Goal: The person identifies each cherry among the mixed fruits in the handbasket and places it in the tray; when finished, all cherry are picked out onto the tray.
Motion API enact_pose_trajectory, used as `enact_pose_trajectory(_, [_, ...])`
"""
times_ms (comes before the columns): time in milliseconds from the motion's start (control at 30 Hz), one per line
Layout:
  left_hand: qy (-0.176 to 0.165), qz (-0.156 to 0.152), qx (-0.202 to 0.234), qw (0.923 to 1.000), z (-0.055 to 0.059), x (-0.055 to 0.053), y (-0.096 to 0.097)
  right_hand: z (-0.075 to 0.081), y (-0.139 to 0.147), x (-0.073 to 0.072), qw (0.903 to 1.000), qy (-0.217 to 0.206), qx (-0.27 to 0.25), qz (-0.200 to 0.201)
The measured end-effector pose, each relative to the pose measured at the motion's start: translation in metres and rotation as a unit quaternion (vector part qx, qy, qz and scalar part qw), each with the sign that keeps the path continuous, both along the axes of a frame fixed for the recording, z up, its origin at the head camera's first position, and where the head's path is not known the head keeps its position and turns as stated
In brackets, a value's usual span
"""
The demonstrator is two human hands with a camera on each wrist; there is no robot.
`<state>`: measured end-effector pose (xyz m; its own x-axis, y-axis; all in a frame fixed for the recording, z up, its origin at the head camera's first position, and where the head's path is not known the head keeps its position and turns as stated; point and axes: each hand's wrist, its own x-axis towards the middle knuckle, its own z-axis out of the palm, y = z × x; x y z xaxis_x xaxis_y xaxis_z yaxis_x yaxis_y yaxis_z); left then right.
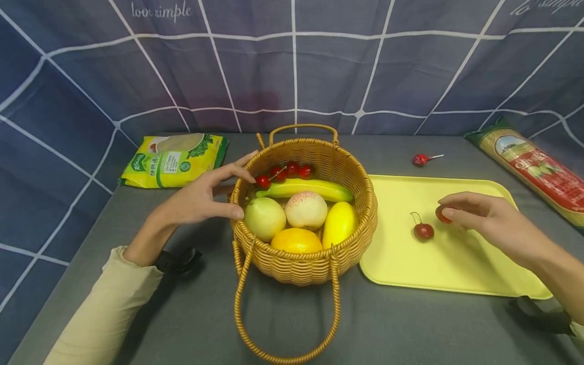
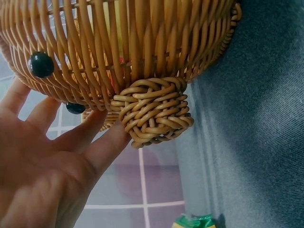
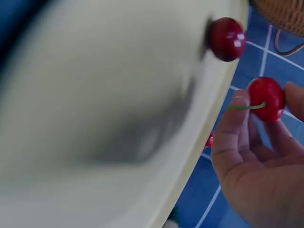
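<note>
A wicker basket (image 1: 301, 271) holds several red cherries (image 1: 278, 174), a yellow-green banana (image 1: 310, 189), a speckled peach (image 1: 306, 210), a pale green round fruit (image 1: 264, 219), an orange (image 1: 296, 241) and a yellow oval fruit (image 1: 340, 224). My left hand (image 1: 205, 195) rests spread against the basket's left side, thumb and index fingertips at the rim. In the left wrist view its fingers touch the outer weave. Over the yellow tray (image 1: 392, 268), my right hand (image 1: 495, 223) pinches a cherry (image 3: 266, 99) by its sides, green stem showing. Another stemmed cherry (image 1: 423, 231) lies on the tray.
A yellow-green food packet (image 1: 175, 159) lies behind my left hand. Beyond the tray sits a red lollipop (image 1: 421, 160). A long pasta bag (image 1: 534, 172) lies at the far right. One basket handle (image 1: 287, 360) hangs toward me; a tiled-pattern cloth (image 1: 337, 71) rises behind.
</note>
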<state>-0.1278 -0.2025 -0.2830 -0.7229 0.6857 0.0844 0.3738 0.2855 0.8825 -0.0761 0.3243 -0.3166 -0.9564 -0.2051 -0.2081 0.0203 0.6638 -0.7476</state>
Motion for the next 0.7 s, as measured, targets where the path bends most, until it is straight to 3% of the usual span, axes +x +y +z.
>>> enact_pose_trajectory(500, [0.003,-0.007,0.01,0.9999,-0.001,0.0,-0.001,-0.022,0.001,0.006,0.9947,0.052,0.08,0.037])
enact_pose_trajectory(700, [0.001,-0.005,0.008,1.0,-0.001,0.0,-0.001,-0.025,0.001,0.005,0.9942,0.06,0.082,0.036])
